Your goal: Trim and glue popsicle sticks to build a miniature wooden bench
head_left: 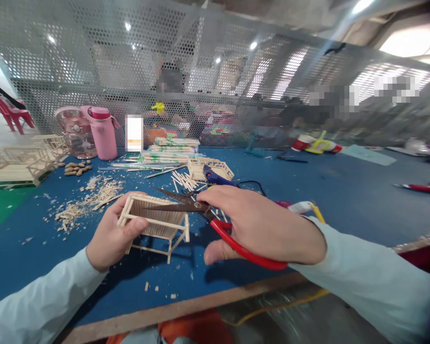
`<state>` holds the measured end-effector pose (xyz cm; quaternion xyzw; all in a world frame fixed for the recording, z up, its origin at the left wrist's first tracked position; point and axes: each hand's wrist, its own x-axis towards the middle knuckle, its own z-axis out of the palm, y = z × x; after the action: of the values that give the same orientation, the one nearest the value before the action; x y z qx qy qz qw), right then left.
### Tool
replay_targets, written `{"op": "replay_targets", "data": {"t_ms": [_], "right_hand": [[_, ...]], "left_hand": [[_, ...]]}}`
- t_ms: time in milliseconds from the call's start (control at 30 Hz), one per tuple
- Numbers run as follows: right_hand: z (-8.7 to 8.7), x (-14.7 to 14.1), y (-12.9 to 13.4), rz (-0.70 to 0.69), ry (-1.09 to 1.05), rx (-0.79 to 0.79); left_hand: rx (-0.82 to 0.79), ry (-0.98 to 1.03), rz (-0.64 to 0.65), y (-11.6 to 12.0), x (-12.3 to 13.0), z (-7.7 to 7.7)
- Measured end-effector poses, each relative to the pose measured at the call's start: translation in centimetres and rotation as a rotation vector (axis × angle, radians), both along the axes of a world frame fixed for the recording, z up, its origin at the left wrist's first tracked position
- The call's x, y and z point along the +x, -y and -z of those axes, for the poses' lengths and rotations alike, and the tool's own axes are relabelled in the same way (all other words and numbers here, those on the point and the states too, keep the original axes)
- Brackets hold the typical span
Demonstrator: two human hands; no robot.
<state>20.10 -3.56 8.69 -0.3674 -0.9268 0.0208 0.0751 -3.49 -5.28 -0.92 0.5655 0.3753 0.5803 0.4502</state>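
Note:
My left hand (112,234) grips the left end of a small frame built of pale wooden sticks (161,224), its thumb pressed on the near side. My right hand (261,224) holds red-handled scissors (236,246), with the thumb below the handles and the fingers over them. The dark scissor blades are spread apart, pointing left, and the lower blade lies across the top of the stick frame. Behind the blades, a blue glue gun (217,177) rests near a flat stick piece (197,170) and loose short sticks (184,181).
Wood scraps (89,200), peanuts (75,168), a pink bottle (103,134) and a clear jug (79,138) stand or lie at the left. Stick bundles (172,155) lie behind. Finished-looking stick models (17,165) are far left. Red-handled scissors (421,188) lie far right. A perforated metal screen backs the table.

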Motion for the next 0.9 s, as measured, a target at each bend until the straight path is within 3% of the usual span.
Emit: {"op": "replay_targets", "data": {"t_ms": [267,467,900], "right_hand": [[-1.5,0.8,0.2,0.020,0.086,-0.061],[-0.9,0.5,0.3,0.025,0.057,-0.065],[0.1,0.6,-0.1,-0.035,-0.010,0.118]], "left_hand": [[-0.006,-0.004,-0.040,-0.2,-0.2,0.5],[0.011,-0.015,-0.059,0.0,-0.3,0.7],[0.004,-0.011,-0.041,-0.1,-0.5,0.9]]}}
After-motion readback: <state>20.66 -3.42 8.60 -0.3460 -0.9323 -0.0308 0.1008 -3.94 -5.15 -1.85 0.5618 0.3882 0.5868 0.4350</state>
